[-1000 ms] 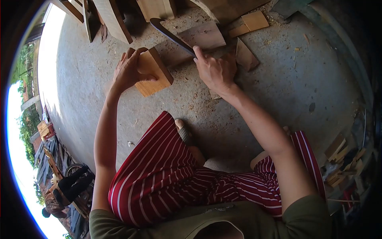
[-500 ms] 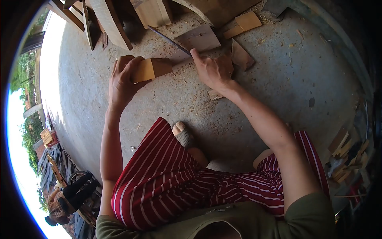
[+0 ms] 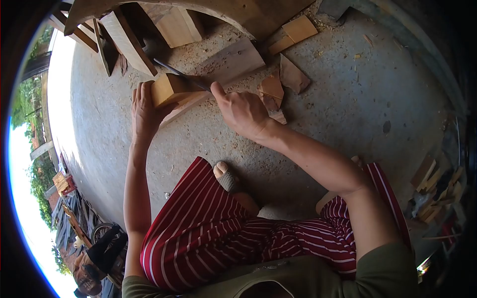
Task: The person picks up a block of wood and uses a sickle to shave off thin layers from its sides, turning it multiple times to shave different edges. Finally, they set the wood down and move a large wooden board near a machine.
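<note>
Wooden block point(image 3: 161, 90) in hand, we have it at an angle above the long plank point(image 3: 231, 59) on the concrete floor point(image 3: 348, 124), and the work on it looks under way rather than finished. Our left hand point(image 3: 144, 111) grips the block's outer end, fingers wrapped over the far side and thumb along the near one. Our right hand point(image 3: 243, 111) is closed around the handle end of a long-bladed knife point(image 3: 174, 69), thumb laid forward along it. The dark blade slants across the block's far edge; we cannot tell whether it touches the wood.

As for what is done, the block already has broad flat faces and crisp corners, and no notch or split shows on the sides we can see. Wood chips point(image 3: 323, 21) are scattered over the floor, and a triangular offcut point(image 3: 293, 75) lies just beside smaller broken pieces point(image 3: 271, 87), so we judge that some cutting or trimming has been done here, though not necessarily on this block. How much is left we cannot say: its underside is hidden, and no guide marks can be made out.
</note>
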A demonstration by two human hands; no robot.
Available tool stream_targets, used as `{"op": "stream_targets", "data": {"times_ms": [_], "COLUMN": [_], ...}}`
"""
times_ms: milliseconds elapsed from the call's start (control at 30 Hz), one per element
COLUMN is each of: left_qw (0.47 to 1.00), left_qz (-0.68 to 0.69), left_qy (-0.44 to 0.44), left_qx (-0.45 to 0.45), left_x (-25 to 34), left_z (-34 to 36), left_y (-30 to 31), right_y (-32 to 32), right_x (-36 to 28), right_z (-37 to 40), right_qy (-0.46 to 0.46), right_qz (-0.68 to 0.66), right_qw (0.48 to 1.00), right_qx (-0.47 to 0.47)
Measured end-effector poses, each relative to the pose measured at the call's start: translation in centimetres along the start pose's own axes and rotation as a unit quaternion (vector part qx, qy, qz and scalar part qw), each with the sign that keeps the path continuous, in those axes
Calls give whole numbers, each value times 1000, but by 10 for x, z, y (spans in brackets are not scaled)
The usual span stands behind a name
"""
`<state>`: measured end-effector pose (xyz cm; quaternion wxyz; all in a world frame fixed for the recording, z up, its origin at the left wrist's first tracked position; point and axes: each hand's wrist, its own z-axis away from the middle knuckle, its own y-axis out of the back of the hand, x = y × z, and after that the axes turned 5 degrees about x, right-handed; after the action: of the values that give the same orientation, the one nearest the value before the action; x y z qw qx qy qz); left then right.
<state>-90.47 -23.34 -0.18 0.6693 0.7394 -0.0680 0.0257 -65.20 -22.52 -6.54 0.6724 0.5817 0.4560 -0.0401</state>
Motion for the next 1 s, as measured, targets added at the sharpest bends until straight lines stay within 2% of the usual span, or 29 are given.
{"op": "stream_targets", "data": {"times_ms": [133,267,367,500,567,633,700,767,867,1000], "left_qw": [1000,1000,999,999,999,998,998,998,998,996], "left_qz": [-11,-14,-6,-8,-37,-39,-43,-40,-37,-49], "left_qy": [-17,-20,-24,-29,-28,-21,31,38,39,60], "left_qx": [14,20,25,24,27,38,25,30,35,41], "left_x": [0,3,0,-5,3,7,9,11,11,17], "left_z": [5,4,-3,9,8,6,8,8,11,8], "left_y": [-4,0,-5,-9,-3,-3,-7,-8,-9,-5], "right_y": [13,-16,-13,11,-3,-21,-28,-9,10,-33], "right_x": [-13,6,5,-16,-8,8,12,-4,-18,21], "right_z": [12,11,0,8,6,5,5,10,8,3], "right_qy": [-20,-15,-41,-8,-42,-45,-59,-69,-36,-46], "right_qz": [-9,6,28,-21,-22,-12,-18,-42,-63,1], "right_qw": [1000,1000,999,1000,999,999,998,996,997,999], "right_qx": [-12,24,11,-12,-13,-11,-30,-39,-12,-7]}}
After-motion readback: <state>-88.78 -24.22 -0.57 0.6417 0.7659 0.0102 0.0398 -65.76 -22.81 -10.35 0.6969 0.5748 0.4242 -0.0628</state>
